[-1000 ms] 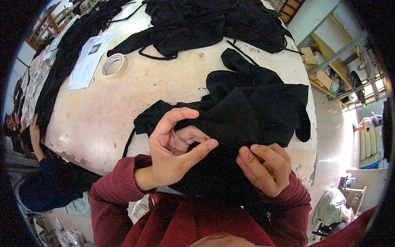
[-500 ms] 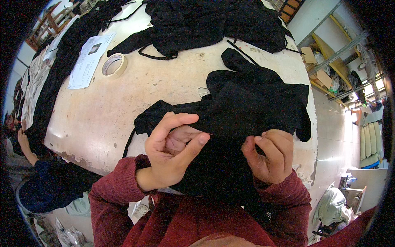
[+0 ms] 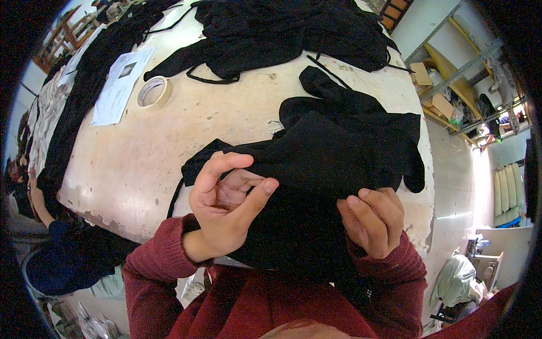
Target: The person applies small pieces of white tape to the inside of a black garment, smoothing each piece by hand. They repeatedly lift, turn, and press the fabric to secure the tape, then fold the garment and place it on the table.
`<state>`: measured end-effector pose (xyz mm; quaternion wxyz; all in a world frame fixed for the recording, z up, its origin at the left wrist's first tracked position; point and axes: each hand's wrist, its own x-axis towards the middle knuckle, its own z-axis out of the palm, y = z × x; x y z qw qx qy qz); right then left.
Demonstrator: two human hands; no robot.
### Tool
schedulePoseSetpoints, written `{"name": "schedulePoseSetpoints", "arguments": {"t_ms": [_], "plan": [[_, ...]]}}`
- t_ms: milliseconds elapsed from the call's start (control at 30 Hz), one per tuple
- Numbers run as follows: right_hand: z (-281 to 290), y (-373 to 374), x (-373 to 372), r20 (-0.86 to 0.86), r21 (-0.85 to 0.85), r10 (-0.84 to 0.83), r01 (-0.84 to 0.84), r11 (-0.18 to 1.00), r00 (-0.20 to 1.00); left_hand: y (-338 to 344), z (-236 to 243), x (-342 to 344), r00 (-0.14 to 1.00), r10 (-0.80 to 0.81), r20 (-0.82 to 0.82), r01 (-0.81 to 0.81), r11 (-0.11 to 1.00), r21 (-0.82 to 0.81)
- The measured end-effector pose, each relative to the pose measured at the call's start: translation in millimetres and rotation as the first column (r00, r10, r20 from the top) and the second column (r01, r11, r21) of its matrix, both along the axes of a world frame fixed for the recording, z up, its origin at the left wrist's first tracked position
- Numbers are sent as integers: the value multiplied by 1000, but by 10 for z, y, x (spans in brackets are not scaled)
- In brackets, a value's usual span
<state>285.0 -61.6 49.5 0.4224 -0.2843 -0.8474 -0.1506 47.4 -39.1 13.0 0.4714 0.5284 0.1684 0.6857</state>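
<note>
My left hand (image 3: 231,198) is palm up at the near part of a black garment (image 3: 350,141) on the pale worktable. Its index finger is raised and curved, while the thumb and curled middle fingers close near the fabric's edge. My right hand (image 3: 367,220) is closed, fingertips pinched at the same edge to the right; whatever is between them is too small to make out. The dark cloth hangs between my hands down toward my lap.
The worktable (image 3: 113,169) also bears a tape roll (image 3: 153,92), printed paper (image 3: 116,85) and black garments (image 3: 282,34). At left, a co-worker's arm (image 3: 39,203) rests by stacked fabric (image 3: 45,118). Metal shelving (image 3: 451,85) and a covered object (image 3: 454,277) are at right.
My right hand has shifted upward and a little right since a second ago. My left hand has moved slightly left, index finger still raised. The co-worker's hand at left has moved.
</note>
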Motion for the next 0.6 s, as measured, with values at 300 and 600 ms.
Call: {"name": "schedulePoseSetpoints", "arguments": {"t_ms": [300,600], "plan": [[-112,140,-172,-133,-301,-134,88,950,982,63,293,-56,594,392,-703,-471,877,91],[134,-91,-338,-130,-613,-118,14,790,984,38,334,-87,622,126,-773,95,968,234]]}}
